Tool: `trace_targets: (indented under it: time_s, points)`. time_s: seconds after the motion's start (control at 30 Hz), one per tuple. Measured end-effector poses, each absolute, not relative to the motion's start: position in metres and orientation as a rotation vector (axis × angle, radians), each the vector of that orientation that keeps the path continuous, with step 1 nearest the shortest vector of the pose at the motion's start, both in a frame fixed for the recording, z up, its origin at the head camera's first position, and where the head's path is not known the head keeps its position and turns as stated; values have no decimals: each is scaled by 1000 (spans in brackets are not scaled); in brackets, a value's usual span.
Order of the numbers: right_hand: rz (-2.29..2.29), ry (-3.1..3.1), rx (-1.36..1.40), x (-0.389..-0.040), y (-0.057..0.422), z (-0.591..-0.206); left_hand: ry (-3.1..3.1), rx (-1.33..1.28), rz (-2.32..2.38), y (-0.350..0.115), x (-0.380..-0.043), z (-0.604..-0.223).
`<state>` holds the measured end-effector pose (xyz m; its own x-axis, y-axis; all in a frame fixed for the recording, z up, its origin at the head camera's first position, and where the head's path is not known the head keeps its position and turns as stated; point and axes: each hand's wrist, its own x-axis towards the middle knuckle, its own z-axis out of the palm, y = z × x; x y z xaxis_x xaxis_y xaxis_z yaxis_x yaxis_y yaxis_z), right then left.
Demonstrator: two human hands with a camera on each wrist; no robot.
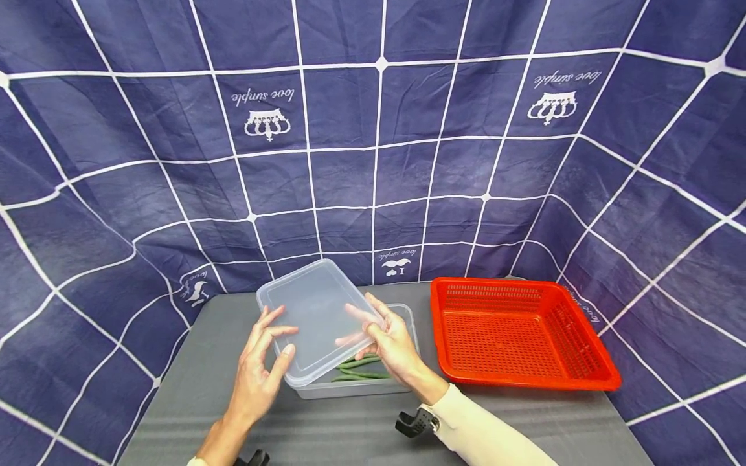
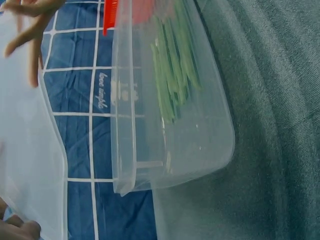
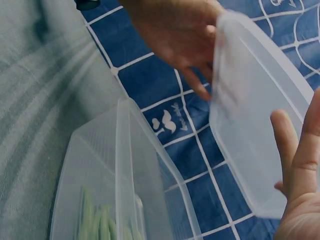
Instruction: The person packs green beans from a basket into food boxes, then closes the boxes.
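Note:
A translucent plastic lid (image 1: pixel 326 317) is tilted above a clear plastic container (image 1: pixel 373 388). My left hand (image 1: pixel 256 372) holds the lid's left edge, thumb on the near face and fingers seen faintly through it. At the opposite edge, my right hand (image 1: pixel 396 343) grips the lid, its thumb in front and several fingers behind. Several green beans (image 2: pixel 175 65) lie inside the container, partly covered by the lid in the head view. From the right wrist, the lid (image 3: pixel 255 125) stands apart from the container's rim (image 3: pixel 125 145).
A red plastic basket (image 1: pixel 501 343) with slotted sides stands right of the container. Grey cloth (image 1: pixel 192 375) covers the table. Blue curtains with white lines (image 1: pixel 344 175) hang behind it and at both sides.

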<state>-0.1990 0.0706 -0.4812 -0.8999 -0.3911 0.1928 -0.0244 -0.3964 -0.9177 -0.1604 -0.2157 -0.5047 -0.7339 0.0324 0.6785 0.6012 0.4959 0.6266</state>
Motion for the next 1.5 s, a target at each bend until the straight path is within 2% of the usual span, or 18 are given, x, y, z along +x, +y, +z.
trace_targets:
  time_s: [0.63,0.8,1.1,1.23,1.5]
  points:
    - [-2265,1570,-735,-213,116,-488,-2480,-48,-1158,-248,-168,-501]
    - [-2283,1628,-607,-217,125,-485,-2560,36,-1225,-250,-165,-495]
    - [-2380,1749,-251,-220,130,-484,-2366,152,-1708,-235,-159,-493]
    - [-2403,1779,-210,-215,132,-485,-2270,186,-1765,-226,-155,-492]
    - [-2254,2010,-173,-193,141,-483,-2227,75,-1735,-208,-154,-498]
